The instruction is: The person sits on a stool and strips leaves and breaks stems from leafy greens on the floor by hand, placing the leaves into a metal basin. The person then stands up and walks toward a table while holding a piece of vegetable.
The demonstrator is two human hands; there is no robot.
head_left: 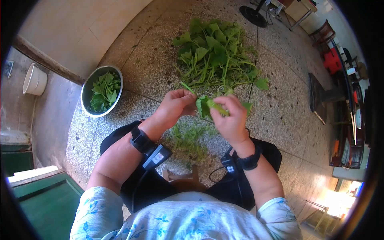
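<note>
Between my two hands is a leafy green vine shoot (204, 107). My left hand (175, 106) pinches its thin stem, whose tip sticks up past the fingers. On the other side, my right hand (231, 118) is closed round the leaf part, and some of the leaf is hidden behind the fingers. Just beyond the hands lies a big heap of leafy vines (216, 48) on the speckled floor. Below the hands, thin green stem scraps (190, 140) are scattered between my knees. A metal basin (85, 100) with picked leaves (105, 92) in it stands to the left.
A white bucket (35, 79) is at the far left by the wall, near a green door (50, 204). A round black stand base (253, 17) sits at the back. Along the right are a dark metal stove-like object (318, 98) and a chair (322, 33).
</note>
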